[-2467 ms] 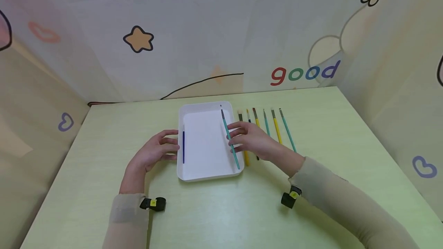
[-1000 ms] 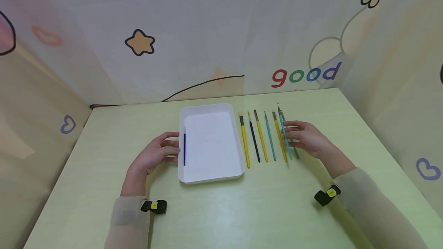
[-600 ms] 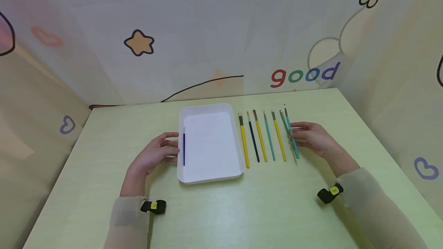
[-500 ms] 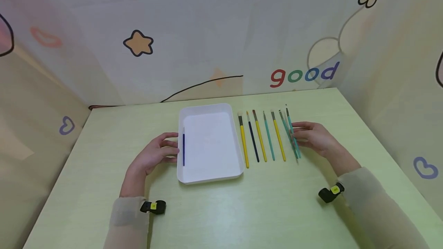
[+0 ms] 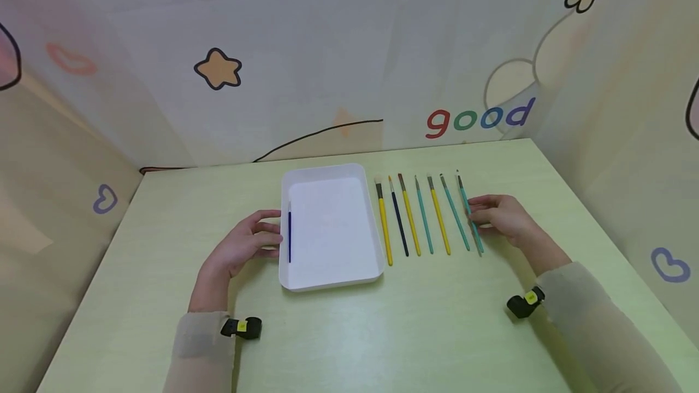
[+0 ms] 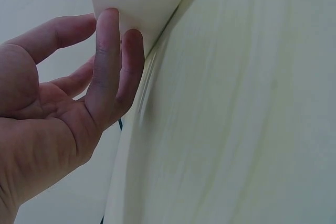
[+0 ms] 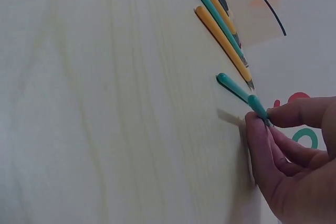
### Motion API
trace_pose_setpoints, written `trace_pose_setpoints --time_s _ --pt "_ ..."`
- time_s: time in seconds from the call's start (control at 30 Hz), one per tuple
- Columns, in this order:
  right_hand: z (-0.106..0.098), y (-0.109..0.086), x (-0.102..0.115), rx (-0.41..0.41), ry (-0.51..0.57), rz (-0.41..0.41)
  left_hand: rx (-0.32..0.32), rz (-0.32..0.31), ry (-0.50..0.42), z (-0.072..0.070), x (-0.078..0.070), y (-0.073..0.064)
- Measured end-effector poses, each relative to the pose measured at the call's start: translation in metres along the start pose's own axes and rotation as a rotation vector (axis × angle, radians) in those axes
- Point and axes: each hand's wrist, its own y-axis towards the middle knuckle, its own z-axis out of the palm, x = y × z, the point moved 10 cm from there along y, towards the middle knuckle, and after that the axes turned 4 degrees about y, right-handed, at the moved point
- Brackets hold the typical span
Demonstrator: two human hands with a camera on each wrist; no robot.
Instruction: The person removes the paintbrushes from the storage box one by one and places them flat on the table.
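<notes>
My right hand [image 5: 503, 218] pinches a teal paintbrush [image 5: 474, 226] between thumb and fingers at the right end of a row of brushes. In the right wrist view its teal handle end [image 7: 256, 106] points out of the grip, with a shadow on the table. My left hand [image 5: 247, 242] rests at the left side of a white tray [image 5: 327, 282], its loosely bent fingertips touching the wall. The left wrist view shows these fingers [image 6: 107, 56] against the tray's outer side. Inside the tray, along its left wall, lies a thin dark blue paintbrush [image 5: 290, 235].
Right of the tray, several paintbrushes lie side by side: a thick yellow one [image 5: 384, 229], a black one [image 5: 400, 226], slimmer yellow ones and teal ones, with another teal brush [image 5: 455, 214] nearest the held one. A printed cloth [image 5: 306, 65] hangs behind the table [image 5: 349, 344].
My right hand has carried the teal paintbrush from above the tray rightward past the row, then lowered it beside the last teal brush. My left hand has stayed at the tray.
</notes>
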Motion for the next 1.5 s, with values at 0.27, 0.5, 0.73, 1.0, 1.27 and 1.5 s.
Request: trace_pose_setpoints --time_s 0.27,0.5,0.73,1.0,1.27,1.5 --pt "-0.005 0.001 0.005 -0.067 -0.082 -0.010 0.004 0.006 -0.004 0.000 0.001 -0.001" --pt "-0.006 0.002 0.009 -0.100 -0.170 -0.020 0.008 0.008 -0.003 0.001 -0.001 -0.001" --pt "-0.006 0.006 0.014 -0.156 -0.320 -0.053 0.000 -0.001 0.000 0.000 -0.001 -0.001" --pt "-0.003 0.003 0.017 -0.167 -0.370 -0.073 -0.001 0.003 0.002 0.000 -0.001 -0.001" --pt "-0.003 0.003 0.016 -0.163 -0.389 -0.070 -0.003 -0.006 0.008 0.001 0.000 -0.002" --pt "-0.003 0.003 0.017 -0.165 -0.397 -0.087 -0.001 -0.005 0.012 0.001 -0.001 -0.002"
